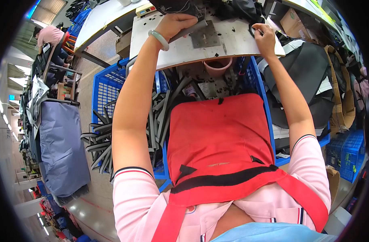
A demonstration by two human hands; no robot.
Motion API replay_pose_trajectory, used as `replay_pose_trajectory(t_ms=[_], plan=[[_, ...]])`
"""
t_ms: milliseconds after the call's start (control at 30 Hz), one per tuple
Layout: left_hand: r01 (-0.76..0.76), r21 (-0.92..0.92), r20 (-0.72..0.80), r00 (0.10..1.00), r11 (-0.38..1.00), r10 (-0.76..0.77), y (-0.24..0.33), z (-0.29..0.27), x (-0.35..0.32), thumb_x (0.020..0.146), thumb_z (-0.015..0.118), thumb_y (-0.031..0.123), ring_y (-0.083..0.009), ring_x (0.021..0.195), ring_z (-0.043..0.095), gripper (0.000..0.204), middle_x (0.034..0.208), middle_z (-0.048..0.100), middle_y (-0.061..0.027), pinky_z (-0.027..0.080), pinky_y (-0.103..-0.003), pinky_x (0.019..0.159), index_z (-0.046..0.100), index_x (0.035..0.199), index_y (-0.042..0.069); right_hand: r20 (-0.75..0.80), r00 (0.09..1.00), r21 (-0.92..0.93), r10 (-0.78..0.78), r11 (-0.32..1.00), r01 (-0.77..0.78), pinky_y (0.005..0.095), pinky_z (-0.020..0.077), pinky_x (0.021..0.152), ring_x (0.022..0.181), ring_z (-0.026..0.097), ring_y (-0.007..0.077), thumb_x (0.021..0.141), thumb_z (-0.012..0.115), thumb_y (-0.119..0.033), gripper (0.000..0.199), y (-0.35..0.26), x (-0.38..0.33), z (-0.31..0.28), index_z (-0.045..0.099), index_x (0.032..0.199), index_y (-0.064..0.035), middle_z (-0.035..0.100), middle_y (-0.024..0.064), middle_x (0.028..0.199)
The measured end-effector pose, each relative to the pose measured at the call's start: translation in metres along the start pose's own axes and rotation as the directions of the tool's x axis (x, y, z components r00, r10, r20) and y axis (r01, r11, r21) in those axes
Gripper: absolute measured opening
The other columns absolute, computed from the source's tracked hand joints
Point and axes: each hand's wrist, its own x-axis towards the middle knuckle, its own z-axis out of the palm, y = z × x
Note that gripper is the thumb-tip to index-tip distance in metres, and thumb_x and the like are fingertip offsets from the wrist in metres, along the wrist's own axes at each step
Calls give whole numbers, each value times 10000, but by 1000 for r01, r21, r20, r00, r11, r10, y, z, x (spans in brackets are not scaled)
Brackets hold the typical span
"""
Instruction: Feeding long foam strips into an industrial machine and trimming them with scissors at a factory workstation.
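Left hand (pixel 177 26): narrow, fingers closed over a strip (pixel 198 26), just short of the machine (pixel 168 5).
Strip: one, grey; slants out from under the left hand toward the right, free end over the plate (pixel 208 39).
Right hand (pixel 265 39): narrow, fingers curled at a dark loop (pixel 250 30); what it belongs to, I cannot tell.
Plate: metal, on the desk (pixel 241 47), between the hands, nearer the left.
Heap (pixel 103 139): similar strips, below and left of the left hand.
Handling, left: I would guide the strip flat and straight, fingertips well back; the machine's working point is hidden from me.
Handling, right: I would hold the loop clear, lest it snag.
Risk: scraps (pixel 233 30) between the hands could catch underneath; I would brush them aside.
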Motion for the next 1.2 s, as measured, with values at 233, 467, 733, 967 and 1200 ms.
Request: replay_pose_trajectory(t_ms=[233, 467, 733, 967, 1200], plan=[[-215, 503, 159, 975, 837, 155, 22, 53, -36, 831, 675, 237, -179, 758, 649, 288, 854, 714, -133, 504, -296, 746, 708, 995, 3, 280, 652, 486, -705, 690, 537, 370, 488, 891, 1045, 579, 275, 754, 622, -79, 249, -172, -108, -41, 637, 1000, -112, 607, 73, 1097], [-377, 382, 180, 926, 844, 332, 69, 142, -55, 835, 651, 208, -252, 696, 666, 257, 812, 695, -179, 517, -330, 684, 697, 969, -6, 569, 697, 671, -436, 736, -87, 368, 444, 980, 1141, 540, 293, 864, 556, -144, 323, -201, -117, 32, 589, 1177, -71, 569, 121, 1206], [120, 331, 214, 957, 936, -198, -26, 59, -105, 959, 543, 376, -153, 719, 623, 417, 757, 678, -40, 501, -303, 683, 679, 974, -19, 747, 589, 29, -307, 901, 432, 445, 508, 769, 859, 642, 368, 779, 701, -216, 344, -150, -42, -77, 634, 1090, -87, 677, 168, 873], [101, 51, 210, 972, 994, -109, 11, 70, -101, 921, 623, 288, -59, 519, 505, 275, 708, 646, 2, 419, -211, 504, 690, 938, 21, 741, 576, 241, -346, 937, 252, 464, 487, 742, 842, 621, 393, 805, 675, -280, 365, -149, -42, -81, 630, 1124, -107, 661, 195, 857], [-49, 227, 40, 998, 973, 41, 36, 47, -72, 895, 681, 220, -50, 551, 518, 259, 734, 671, -22, 424, -188, 514, 705, 1037, 4, 532, 770, -13, -352, 906, 423, 438, 487, 711, 826, 619, 370, 752, 695, -213, 289, -137, 3, -75, 627, 1004, -91, 639, 161, 818]])
